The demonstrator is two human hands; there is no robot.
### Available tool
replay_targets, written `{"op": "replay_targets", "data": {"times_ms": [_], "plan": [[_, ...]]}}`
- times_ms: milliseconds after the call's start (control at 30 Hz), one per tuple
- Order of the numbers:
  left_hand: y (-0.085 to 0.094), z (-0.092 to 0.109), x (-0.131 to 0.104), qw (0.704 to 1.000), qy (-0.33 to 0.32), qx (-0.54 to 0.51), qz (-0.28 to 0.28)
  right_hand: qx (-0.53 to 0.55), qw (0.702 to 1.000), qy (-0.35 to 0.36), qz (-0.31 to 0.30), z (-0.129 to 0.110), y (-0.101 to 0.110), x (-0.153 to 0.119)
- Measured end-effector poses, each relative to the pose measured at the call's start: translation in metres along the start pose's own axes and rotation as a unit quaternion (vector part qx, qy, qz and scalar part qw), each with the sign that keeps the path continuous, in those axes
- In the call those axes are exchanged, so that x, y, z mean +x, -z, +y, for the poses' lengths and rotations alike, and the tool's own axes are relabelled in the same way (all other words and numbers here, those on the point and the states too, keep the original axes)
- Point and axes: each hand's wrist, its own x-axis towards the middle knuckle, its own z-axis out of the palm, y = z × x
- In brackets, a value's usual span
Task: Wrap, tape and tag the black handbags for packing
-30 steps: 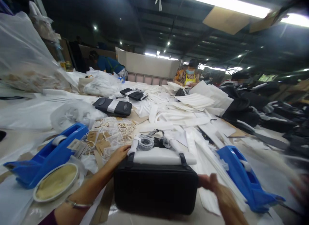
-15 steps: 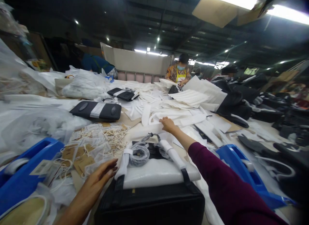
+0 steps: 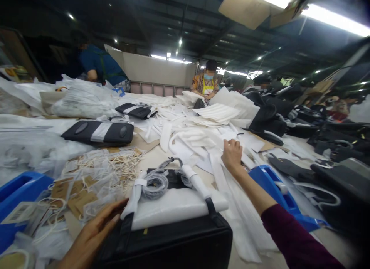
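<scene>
Head view: the black bag (image 3: 179, 246), at six o'clock, is flanked at nine by the loosely spread left hand (image 3: 100, 226); at one, any hold by the curled right hand (image 3: 232, 155) cannot be discerned. Through overlap, white strips (image 3: 245, 226) could be dragged together.

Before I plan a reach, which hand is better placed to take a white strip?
Likely the right hand: it is out by the white strips, while the left hand is at the left of the bag.

The right arm (image 3: 254, 188) wears a dark purple-maroon sleeve (image 3: 291, 232)
</scene>
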Motion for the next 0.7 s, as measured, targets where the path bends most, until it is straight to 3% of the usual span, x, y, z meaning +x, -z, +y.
{"op": "replay_targets", "data": {"times_ms": [100,167,267,367,467,567,633,700], "plan": [[-0.004,-0.001,-0.004,0.999,0.015,-0.035,-0.003,0.085,0.976,0.193,-0.06,-0.041,-0.002,-0.028],[-0.005,0.002,-0.008,0.998,0.026,-0.052,0.002,0.141,0.95,0.257,-0.106,-0.068,-0.004,-0.037],[-0.003,0.011,-0.017,0.999,0.028,-0.043,0.001,0.22,0.941,0.209,-0.151,-0.09,-0.006,-0.034],[0.001,0.018,-0.034,1.0,-0.004,-0.019,0.003,0.27,0.944,0.127,-0.142,-0.09,0.013,-0.021],[0.003,0.022,-0.06,0.998,-0.054,-0.004,0.042,0.331,0.935,0.078,-0.1,-0.085,0.061,-0.006],[0.001,0.023,-0.089,0.982,-0.142,0.004,0.128,0.428,0.898,0.072,-0.072,-0.09,0.127,0.003],[-0.002,0.024,-0.108,0.965,-0.192,-0.001,0.176,0.549,0.826,0.016,-0.128,-0.104,0.171,-0.005],[-0.005,0.025,-0.128,0.954,-0.22,-0.038,0.198,0.621,0.749,0.041,-0.229,-0.129,0.208,-0.029]]}}
